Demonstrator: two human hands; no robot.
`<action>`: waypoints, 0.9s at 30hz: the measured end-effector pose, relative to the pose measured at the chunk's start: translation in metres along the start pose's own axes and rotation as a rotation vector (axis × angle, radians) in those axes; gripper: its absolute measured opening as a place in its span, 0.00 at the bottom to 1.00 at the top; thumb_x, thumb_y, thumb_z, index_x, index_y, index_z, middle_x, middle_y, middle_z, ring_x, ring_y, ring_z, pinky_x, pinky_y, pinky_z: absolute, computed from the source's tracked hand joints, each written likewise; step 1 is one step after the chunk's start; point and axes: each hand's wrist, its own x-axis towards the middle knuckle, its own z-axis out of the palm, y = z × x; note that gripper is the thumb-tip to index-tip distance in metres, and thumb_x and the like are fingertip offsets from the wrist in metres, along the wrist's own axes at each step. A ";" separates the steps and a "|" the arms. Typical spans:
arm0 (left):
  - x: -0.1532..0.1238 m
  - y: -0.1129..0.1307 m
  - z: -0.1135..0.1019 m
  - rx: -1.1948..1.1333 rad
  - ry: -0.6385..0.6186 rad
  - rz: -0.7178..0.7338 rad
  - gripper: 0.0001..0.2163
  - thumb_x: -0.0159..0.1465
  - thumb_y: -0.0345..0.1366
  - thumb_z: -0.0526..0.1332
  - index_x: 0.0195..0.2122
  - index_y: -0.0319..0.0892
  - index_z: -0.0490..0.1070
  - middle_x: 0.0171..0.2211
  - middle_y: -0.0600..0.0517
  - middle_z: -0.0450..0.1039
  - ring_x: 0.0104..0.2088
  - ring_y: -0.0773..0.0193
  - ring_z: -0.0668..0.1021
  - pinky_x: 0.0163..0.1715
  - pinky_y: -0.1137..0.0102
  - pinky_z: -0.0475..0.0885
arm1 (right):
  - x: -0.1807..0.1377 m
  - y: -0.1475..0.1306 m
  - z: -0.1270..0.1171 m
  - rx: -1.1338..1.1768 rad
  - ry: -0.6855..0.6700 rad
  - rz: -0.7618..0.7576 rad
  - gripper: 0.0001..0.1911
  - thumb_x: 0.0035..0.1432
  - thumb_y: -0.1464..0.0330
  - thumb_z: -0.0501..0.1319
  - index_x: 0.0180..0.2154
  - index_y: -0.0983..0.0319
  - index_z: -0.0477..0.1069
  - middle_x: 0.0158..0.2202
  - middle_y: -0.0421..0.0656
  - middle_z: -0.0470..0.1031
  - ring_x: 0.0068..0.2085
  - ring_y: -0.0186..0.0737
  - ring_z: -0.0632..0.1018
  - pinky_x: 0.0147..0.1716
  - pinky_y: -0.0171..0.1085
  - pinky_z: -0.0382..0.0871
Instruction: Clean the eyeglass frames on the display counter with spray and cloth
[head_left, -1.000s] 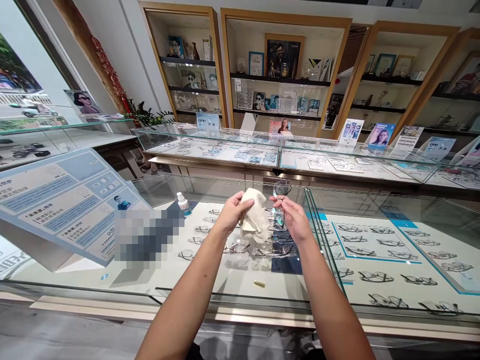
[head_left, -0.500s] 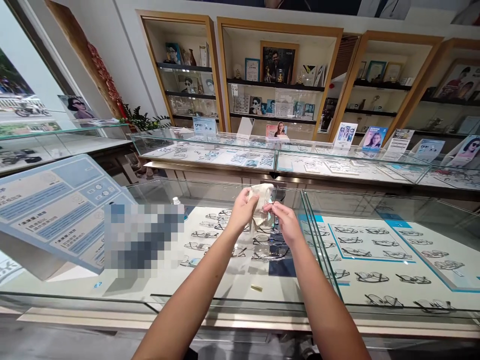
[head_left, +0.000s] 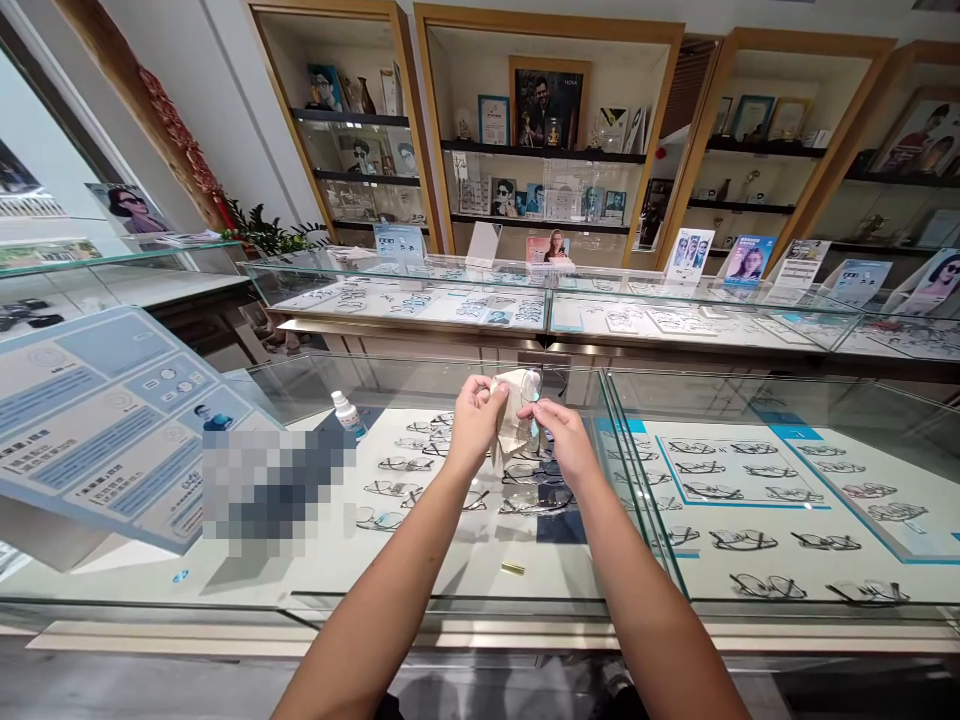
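Above the glass display counter (head_left: 465,585), my left hand (head_left: 478,420) is closed on a pale beige cloth (head_left: 511,425). The cloth hangs down from the fingers and lies against a pair of eyeglasses (head_left: 531,388), of which a clear lens shows. My right hand (head_left: 561,436) pinches the frame of these eyeglasses at their lower side. The fingers and the cloth hide most of the frame. Below my hands, rows of eyeglasses (head_left: 536,500) lie under the glass.
A white bottle (head_left: 347,415) stands left of my hands. A large blue-and-white sign (head_left: 127,420) leans at the left. A small gold-coloured piece (head_left: 513,568) is near the front. More eyeglasses (head_left: 742,540) lie in the right case. Another display counter (head_left: 420,310) runs behind.
The view has tilted and shifted slightly, and the bottle shows more fully. My left hand has moved a little along the cloth; both hands keep their holds.
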 end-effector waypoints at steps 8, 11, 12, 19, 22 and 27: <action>-0.001 0.003 0.000 0.034 -0.089 0.005 0.19 0.60 0.49 0.73 0.35 0.46 0.64 0.21 0.61 0.65 0.19 0.71 0.63 0.21 0.74 0.54 | 0.002 0.009 0.000 -0.033 -0.012 -0.003 0.15 0.63 0.56 0.63 0.33 0.56 0.84 0.36 0.41 0.77 0.42 0.44 0.74 0.49 0.40 0.64; -0.002 0.003 0.000 0.083 -0.148 0.026 0.19 0.60 0.50 0.73 0.35 0.44 0.66 0.24 0.59 0.67 0.22 0.71 0.65 0.25 0.75 0.58 | 0.004 0.013 -0.001 -0.045 -0.026 -0.017 0.16 0.62 0.55 0.63 0.33 0.57 0.84 0.36 0.41 0.76 0.43 0.44 0.74 0.49 0.40 0.64; -0.002 0.003 0.000 0.100 -0.159 0.043 0.19 0.59 0.50 0.73 0.35 0.44 0.67 0.25 0.58 0.68 0.24 0.70 0.66 0.26 0.75 0.60 | 0.004 0.014 -0.002 -0.048 -0.034 -0.023 0.16 0.63 0.55 0.63 0.33 0.58 0.83 0.36 0.41 0.76 0.43 0.44 0.74 0.49 0.40 0.64; 0.001 -0.003 -0.004 0.084 -0.176 0.024 0.22 0.65 0.57 0.65 0.38 0.40 0.76 0.30 0.54 0.72 0.28 0.68 0.70 0.31 0.72 0.65 | 0.003 0.015 -0.001 -0.083 -0.099 -0.048 0.15 0.65 0.56 0.62 0.33 0.57 0.82 0.36 0.41 0.73 0.42 0.43 0.73 0.49 0.40 0.62; 0.001 -0.003 -0.002 0.075 -0.113 0.058 0.19 0.60 0.52 0.72 0.37 0.40 0.74 0.28 0.55 0.72 0.26 0.70 0.69 0.29 0.74 0.64 | 0.002 0.011 0.001 -0.097 -0.124 -0.049 0.16 0.65 0.56 0.62 0.32 0.58 0.81 0.35 0.41 0.72 0.40 0.43 0.72 0.47 0.40 0.62; -0.001 0.003 0.002 -0.128 -0.148 -0.086 0.27 0.51 0.45 0.80 0.43 0.43 0.67 0.33 0.55 0.78 0.23 0.72 0.72 0.28 0.74 0.65 | 0.001 0.007 0.001 -0.078 -0.173 -0.050 0.18 0.65 0.53 0.62 0.32 0.58 0.81 0.34 0.41 0.70 0.39 0.42 0.69 0.46 0.39 0.62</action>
